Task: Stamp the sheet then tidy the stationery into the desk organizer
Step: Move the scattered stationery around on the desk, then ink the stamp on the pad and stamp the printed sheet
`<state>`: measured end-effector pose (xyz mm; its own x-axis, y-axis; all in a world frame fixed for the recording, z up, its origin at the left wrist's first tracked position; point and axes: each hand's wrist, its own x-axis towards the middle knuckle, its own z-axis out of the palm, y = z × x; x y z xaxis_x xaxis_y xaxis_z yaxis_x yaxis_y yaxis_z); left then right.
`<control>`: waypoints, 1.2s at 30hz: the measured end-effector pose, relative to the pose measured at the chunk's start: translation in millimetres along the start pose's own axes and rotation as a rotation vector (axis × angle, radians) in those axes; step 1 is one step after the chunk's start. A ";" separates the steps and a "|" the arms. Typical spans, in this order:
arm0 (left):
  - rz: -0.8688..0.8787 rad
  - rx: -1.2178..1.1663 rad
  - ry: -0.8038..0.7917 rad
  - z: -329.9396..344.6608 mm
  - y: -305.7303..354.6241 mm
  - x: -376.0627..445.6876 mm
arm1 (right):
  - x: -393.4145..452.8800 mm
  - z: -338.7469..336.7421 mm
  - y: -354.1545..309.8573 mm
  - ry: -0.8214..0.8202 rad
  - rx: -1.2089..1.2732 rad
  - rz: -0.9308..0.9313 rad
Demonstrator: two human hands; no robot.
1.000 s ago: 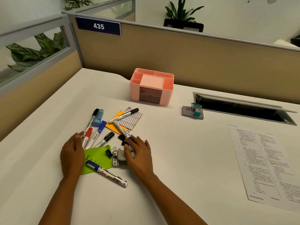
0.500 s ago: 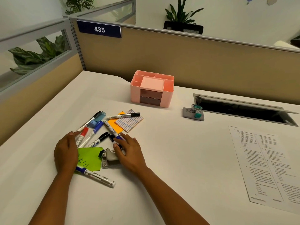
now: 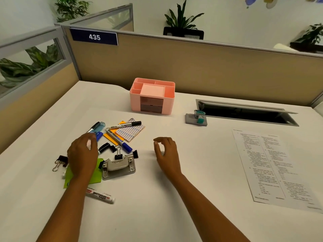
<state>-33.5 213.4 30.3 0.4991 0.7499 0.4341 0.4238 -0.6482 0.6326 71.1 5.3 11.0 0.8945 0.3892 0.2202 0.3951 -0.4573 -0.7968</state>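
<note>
The pink desk organizer (image 3: 152, 96) stands at the back of the desk. A teal stamp (image 3: 199, 117) sits on a grey pad to its right. Near the right edge lies the printed sheet (image 3: 276, 165). My left hand (image 3: 82, 154) lies over a pile of markers and a green sticky note (image 3: 97, 173), fingers bent; I cannot see whether it grips one. My right hand (image 3: 166, 152) hovers right of the pile, fingers loosely curled, holding nothing. Around the pile lie a black-capped marker (image 3: 124, 125), a blue marker (image 3: 118, 139), a whiteboard marker (image 3: 100, 195), a hole punch (image 3: 118, 166) and binder clips (image 3: 60, 161).
Orange sticky notes (image 3: 111, 135) and a label pack (image 3: 130, 132) lie behind the pile. An open cable hatch (image 3: 244, 112) is cut into the desk at the back right. Beige partition walls (image 3: 192, 67) close off the back and left.
My right hand has lifted off the hole punch and moved right, away from the pile. The left hand has shifted over the markers. The stationery is more spread out, and a binder clip now shows at left.
</note>
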 end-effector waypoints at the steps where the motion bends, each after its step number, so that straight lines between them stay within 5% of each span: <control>1: 0.009 -0.020 -0.005 3.7 7.8 -1.0 | 1.6 -8.9 2.2 0.020 -0.003 -0.002; 15: 0.172 -0.213 -0.196 79.9 148.3 -14.9 | 70.6 -116.2 41.8 0.293 -0.061 0.089; 24: 0.171 -0.252 -0.381 141.0 203.6 -17.6 | 126.8 -133.6 73.6 0.269 -0.169 0.200; 36: 0.167 -0.154 -0.851 223.3 212.3 -6.0 | 166.0 -110.3 113.7 0.169 -0.333 0.371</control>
<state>222.3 41.9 18.8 0.9653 0.2549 -0.0574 0.2191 -0.6699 0.7094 287.6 -70.2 19.0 0.9973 0.0308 0.0665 0.0656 -0.7801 -0.6222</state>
